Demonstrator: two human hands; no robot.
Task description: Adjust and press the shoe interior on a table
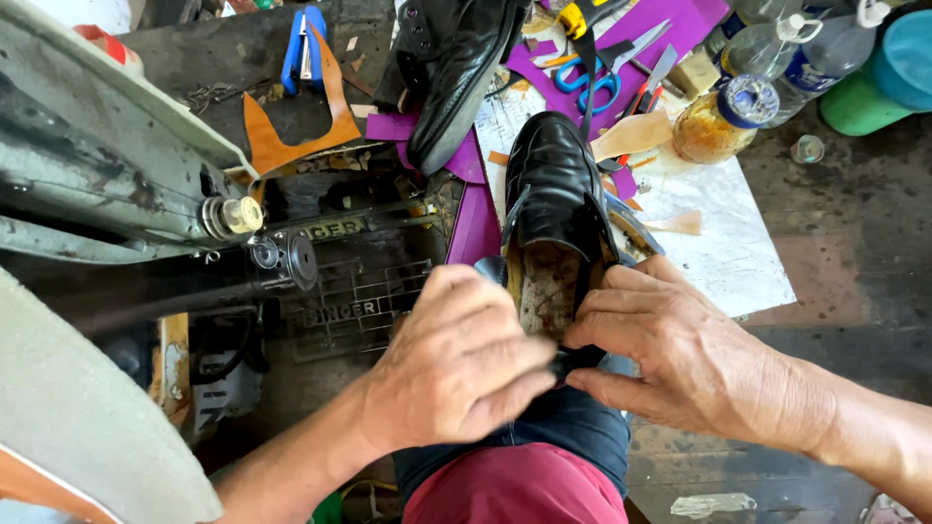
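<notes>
Head view: a black leather shoe [555, 184] is seen from above, resting on the person's knee, toe pointing away, its worn insole [546, 291] exposed at the heel opening.
Step in hand: the rear of the shoe's upper is judged to be pressed or folded at the heel.
Method: even pressure should be applied from both sides so that the upper is seated without creasing; the shoe should be kept steady on the knee.
Left hand [458, 361]: curled almost closed, fingers bent over the left rim of the heel opening; the rim is gripped.
Right hand [680, 349]: partly closed, thumb and fingertips pinched on the right rim and back of the heel.
Surroundings: a second black shoe [456, 73] lies on the counter [723, 247] beyond, well apart; blue-handled scissors [594, 73] lie on purple sheet material [680, 19]; a glue jar [720, 121] stands to the right; a sewing machine [116, 184] stands at left.
</notes>
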